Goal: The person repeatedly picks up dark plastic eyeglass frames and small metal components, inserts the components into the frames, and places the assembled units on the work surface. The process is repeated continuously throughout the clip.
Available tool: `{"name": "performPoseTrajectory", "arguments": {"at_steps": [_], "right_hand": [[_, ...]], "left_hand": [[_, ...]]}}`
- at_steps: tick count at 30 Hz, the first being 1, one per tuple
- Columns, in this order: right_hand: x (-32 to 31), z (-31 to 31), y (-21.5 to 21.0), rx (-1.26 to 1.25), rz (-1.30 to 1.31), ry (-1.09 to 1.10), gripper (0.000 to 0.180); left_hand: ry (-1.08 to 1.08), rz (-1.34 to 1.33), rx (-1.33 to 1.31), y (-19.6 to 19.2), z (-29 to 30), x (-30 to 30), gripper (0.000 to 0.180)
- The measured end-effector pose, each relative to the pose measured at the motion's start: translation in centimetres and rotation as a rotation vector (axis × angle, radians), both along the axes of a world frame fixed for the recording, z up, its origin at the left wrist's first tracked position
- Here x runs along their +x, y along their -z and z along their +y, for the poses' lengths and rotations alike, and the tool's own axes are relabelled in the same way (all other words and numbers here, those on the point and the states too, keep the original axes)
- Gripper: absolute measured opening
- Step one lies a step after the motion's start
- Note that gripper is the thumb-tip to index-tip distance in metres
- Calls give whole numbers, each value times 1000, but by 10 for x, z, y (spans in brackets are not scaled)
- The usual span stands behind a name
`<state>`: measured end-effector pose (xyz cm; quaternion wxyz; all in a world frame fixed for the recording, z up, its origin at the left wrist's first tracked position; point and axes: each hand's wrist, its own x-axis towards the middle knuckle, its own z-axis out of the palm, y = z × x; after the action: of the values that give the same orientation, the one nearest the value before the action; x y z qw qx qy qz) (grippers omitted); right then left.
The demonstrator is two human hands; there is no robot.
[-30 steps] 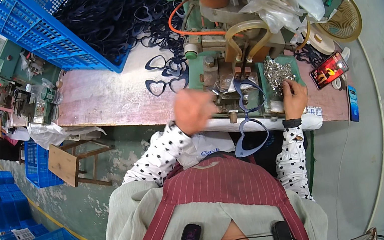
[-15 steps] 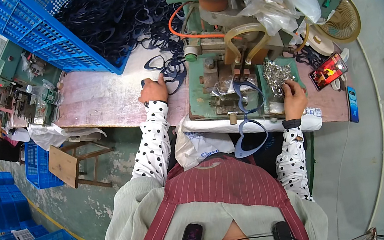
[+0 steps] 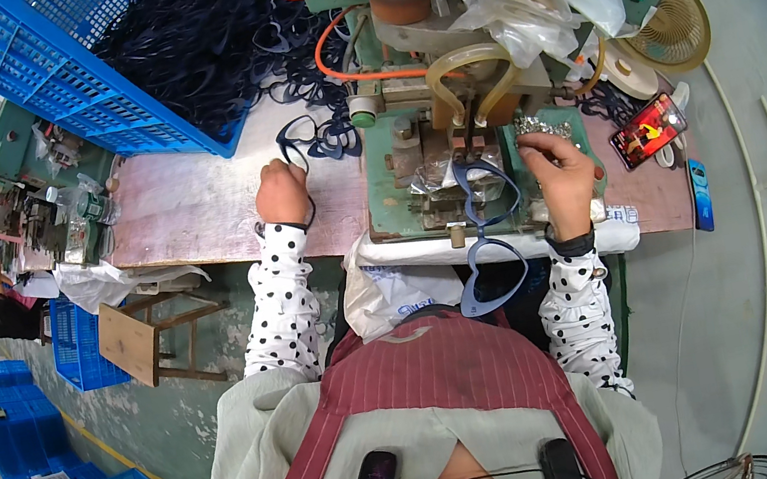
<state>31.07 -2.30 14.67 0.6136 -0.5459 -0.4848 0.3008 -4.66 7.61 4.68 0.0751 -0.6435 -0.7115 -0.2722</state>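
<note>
My left hand (image 3: 282, 194) is closed on a dark blue looped strap (image 3: 293, 137), whose loop stands out beyond the fingers above the bench. My right hand (image 3: 560, 177) has thumb and fingers pinched together just right of the press jaws (image 3: 469, 142); anything between the fingertips is too small to make out. Under that hand lies a pile of small shiny metal pieces (image 3: 542, 124), partly hidden by it. From the green press (image 3: 385, 188) hangs a blue strap (image 3: 494, 274) with two open loops, one at the jaws and one over the bench edge.
A blue crate (image 3: 91, 96) heaped with dark straps (image 3: 191, 59) stands at the far left, and more loose straps (image 3: 331, 137) lie beside the press. A phone (image 3: 650, 131) and a fan (image 3: 672, 24) are at the right. A wooden stool (image 3: 132, 342) stands left of me.
My left hand has drawn back toward me and left, bringing a strap from the loose ones. My right hand has lifted from the metal pieces and moved left toward the press jaws.
</note>
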Motion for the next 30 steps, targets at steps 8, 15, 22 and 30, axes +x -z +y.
{"name": "performPoseTrajectory", "arguments": {"at_steps": [8,15,22,30], "right_hand": [[-40,-12,-34,-77,18,-131,27],[-48,0,-38,-69,19,-141,40],[-48,3,-23,-25,79,-124,48],[80,8,63,-265,-452,416,35]], "left_hand": [[315,-427,372,-88,-37,61,14],[893,-180,603,-118,-72,96,43],[1416,-102,513,-126,-94,121,33],[1499,-130,444,-105,-93,144,38]]}}
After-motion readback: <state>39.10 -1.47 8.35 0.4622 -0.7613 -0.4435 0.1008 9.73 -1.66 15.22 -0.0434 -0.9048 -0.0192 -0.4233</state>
